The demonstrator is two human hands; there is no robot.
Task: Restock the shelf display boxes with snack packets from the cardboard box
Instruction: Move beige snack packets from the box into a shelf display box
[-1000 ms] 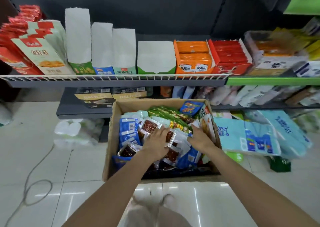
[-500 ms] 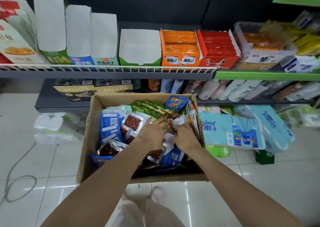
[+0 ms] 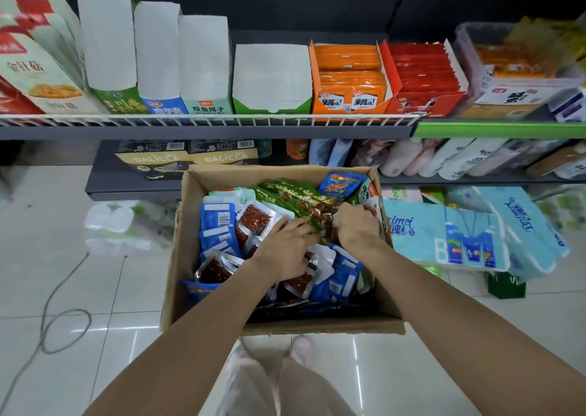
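Your left hand [image 3: 285, 250] and right hand [image 3: 356, 225] curl together over the green packets [image 3: 295, 198] at the cardboard box's [image 3: 279, 325] far side, apparently gathering a batch; whether either grips yet, I cannot tell.

Both arms are stretched forward and downward, wrists close together. The left hand [image 3: 287, 249] is laid palm-down, fingers [image 3: 302, 225] spread; the right hand [image 3: 356, 225] is curled, knuckles up.
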